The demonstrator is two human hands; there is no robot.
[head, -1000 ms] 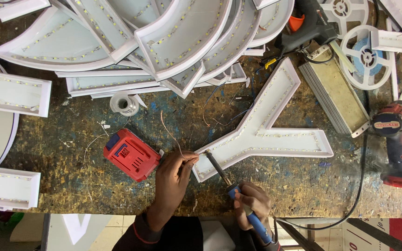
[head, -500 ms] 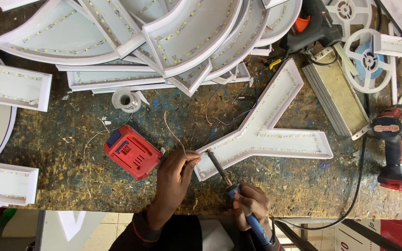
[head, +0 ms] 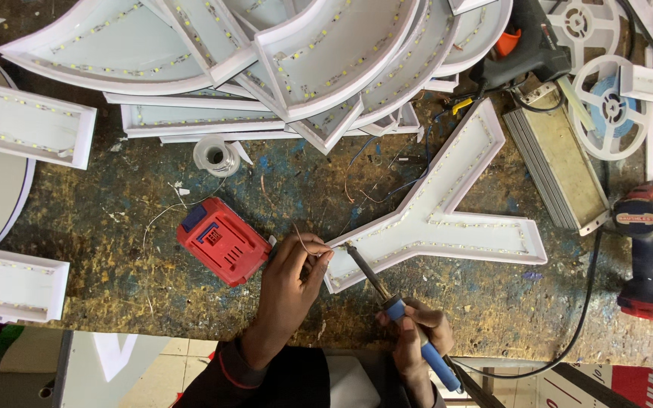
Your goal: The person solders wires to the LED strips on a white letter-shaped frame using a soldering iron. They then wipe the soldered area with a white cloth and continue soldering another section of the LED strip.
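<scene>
Right hand (head: 416, 332) wrapped around the blue handle of a soldering iron (head: 394, 306), held like a pen, low at the bench edge. Iron points up-left; its tip sits at the lower-left end of the white Y-shaped sign letter (head: 436, 223).

Left hand (head: 292, 279) just left of that, fingers pinched narrow on a thin wire (head: 304, 240). Wire end comes to the same corner of the letter, touching or nearly touching the iron tip; can't tell which.

Letter lies flat, open side up, rows of small lights along its inner walls. Thin dark wires trail from its upper-left side across the bench.

Red battery pack (head: 222, 240) just beside the left hand, on its left, tilted. A pale wire loops on the bench (head: 153, 302) around it. Bench top is worn, paint-spattered.

Farther up-left: small clear spool (head: 216, 156). Far right: red cordless drill (head: 646, 249) lying on its side, black cable running from near it down to the bench edge. Above the letter's right arm: long grey metal box (head: 557, 166), angled. Beyond that, white reel (head: 612, 107) with a blue core.

Back of bench: pile of white sign letters (head: 266, 68), overlapping, light strips inside. More white letters at the left edge (head: 24, 132). Black glue gun (head: 523, 49) with orange part at top right.
</scene>
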